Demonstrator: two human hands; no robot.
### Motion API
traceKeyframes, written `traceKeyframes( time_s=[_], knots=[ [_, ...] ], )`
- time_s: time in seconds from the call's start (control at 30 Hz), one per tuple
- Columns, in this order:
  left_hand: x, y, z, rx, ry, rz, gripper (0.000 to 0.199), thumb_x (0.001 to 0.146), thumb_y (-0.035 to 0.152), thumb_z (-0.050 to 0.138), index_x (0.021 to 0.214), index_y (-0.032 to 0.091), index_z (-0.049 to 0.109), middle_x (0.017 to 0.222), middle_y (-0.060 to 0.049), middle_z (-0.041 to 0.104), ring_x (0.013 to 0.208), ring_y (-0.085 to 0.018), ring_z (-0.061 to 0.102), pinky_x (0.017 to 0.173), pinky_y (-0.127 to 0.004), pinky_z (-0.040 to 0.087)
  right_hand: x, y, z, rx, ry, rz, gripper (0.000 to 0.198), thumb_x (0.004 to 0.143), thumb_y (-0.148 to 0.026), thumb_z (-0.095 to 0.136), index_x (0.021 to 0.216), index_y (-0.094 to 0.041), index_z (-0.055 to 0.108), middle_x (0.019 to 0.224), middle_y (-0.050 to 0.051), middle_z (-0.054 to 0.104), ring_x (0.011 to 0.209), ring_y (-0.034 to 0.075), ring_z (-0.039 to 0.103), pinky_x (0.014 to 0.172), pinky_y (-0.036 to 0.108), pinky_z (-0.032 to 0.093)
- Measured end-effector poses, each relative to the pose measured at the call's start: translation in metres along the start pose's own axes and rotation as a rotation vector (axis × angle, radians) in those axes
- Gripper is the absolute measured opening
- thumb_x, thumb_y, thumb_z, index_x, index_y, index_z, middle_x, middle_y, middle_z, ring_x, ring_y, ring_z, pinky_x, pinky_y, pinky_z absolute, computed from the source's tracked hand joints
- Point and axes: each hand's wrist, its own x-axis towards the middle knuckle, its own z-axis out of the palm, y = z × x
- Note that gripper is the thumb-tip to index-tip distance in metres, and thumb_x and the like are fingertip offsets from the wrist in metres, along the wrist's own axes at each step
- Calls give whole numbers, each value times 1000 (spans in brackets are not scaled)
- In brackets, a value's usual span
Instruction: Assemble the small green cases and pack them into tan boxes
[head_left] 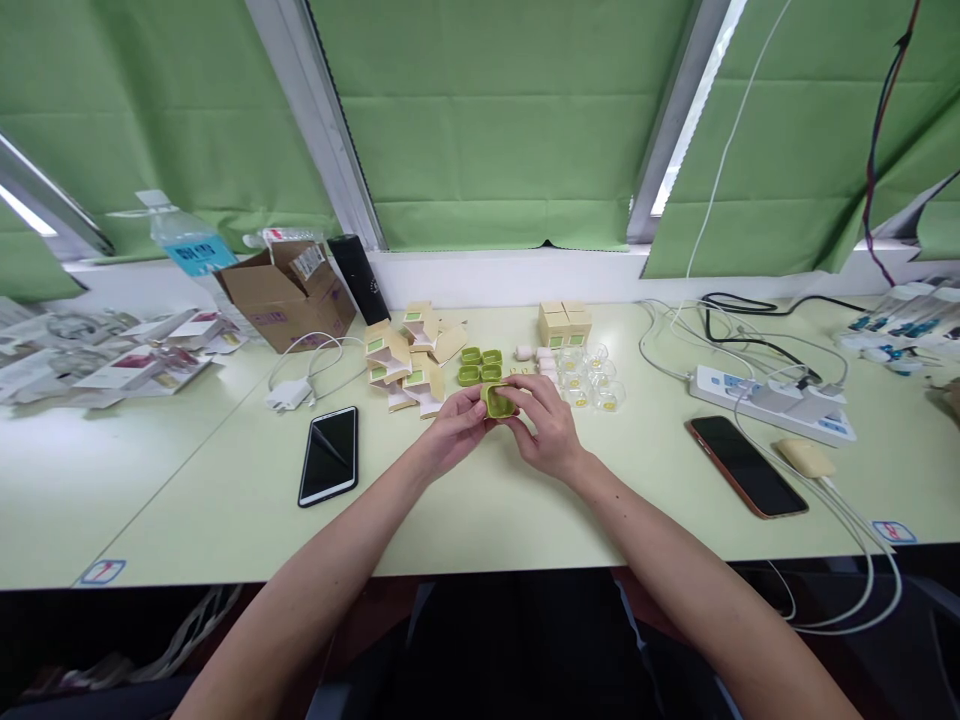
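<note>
A small green square cup is held above the table between both hands, its hollow side facing me. My left hand grips it from the left with thumb and fingers. On the other side my right hand has fingers at the rim and inside, thumb below. Just beyond lie several matching green cups in a cluster. To their right are small pale pink cylinders and several clear plastic cups with yellow bits at the bottom. Opened cream cartons sit to the left.
Closed cream boxes stand at the back. A phone lies left, another phone right, near a power strip with tangled cables. A cardboard box, a black cylinder and a charger occupy the left.
</note>
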Motion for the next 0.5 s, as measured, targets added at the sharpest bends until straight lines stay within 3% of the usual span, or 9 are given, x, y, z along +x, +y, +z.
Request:
traceKeyframes(
  time_s=[0.1, 0.17, 0.33, 0.4, 0.5],
  knots=[
    [2, 1, -3, -8, 71, 51, 43, 78, 46, 90, 107, 17, 77, 100, -10, 75, 98, -24, 70, 92, -38, 54, 5, 5, -8, 40, -25, 5, 49, 99, -28, 64, 146, -28, 51, 136, 14, 67, 128, 33, 62, 95, 55, 63],
    [5, 2, -7, -7, 127, 98, 44, 77, 47, 90, 108, 18, 77, 104, -11, 75, 101, -25, 70, 94, -40, 54, 8, 14, -16, 17, 8, 63, 47, 98, -31, 66, 143, -28, 53, 135, 14, 67, 128, 35, 60, 91, 56, 63],
    [8, 0, -17, -7, 241, 159, 41, 78, 44, 89, 108, 19, 76, 112, -12, 76, 105, -25, 69, 92, -39, 54, 12, 52, -43, -227, 116, 361, 10, 94, -23, 64, 99, -27, 71, 103, 11, 73, 110, 36, 56, 74, 49, 57],
    [8, -1, -18, -17, 246, 158, 41, 78, 43, 89, 108, 19, 76, 112, -11, 76, 104, -24, 69, 90, -37, 54, 13, 62, -54, -287, 27, 435, 9, 89, -19, 67, 90, -27, 72, 95, 9, 74, 104, 34, 56, 77, 49, 54],
    [7, -2, -17, -31, 224, 157, 42, 78, 41, 89, 110, 18, 76, 112, -11, 77, 106, -24, 69, 91, -36, 55, 16, 62, -66, -341, -247, 433, 7, 83, -20, 75, 86, -26, 74, 94, 7, 75, 102, 33, 56, 86, 50, 48]
  ],
)
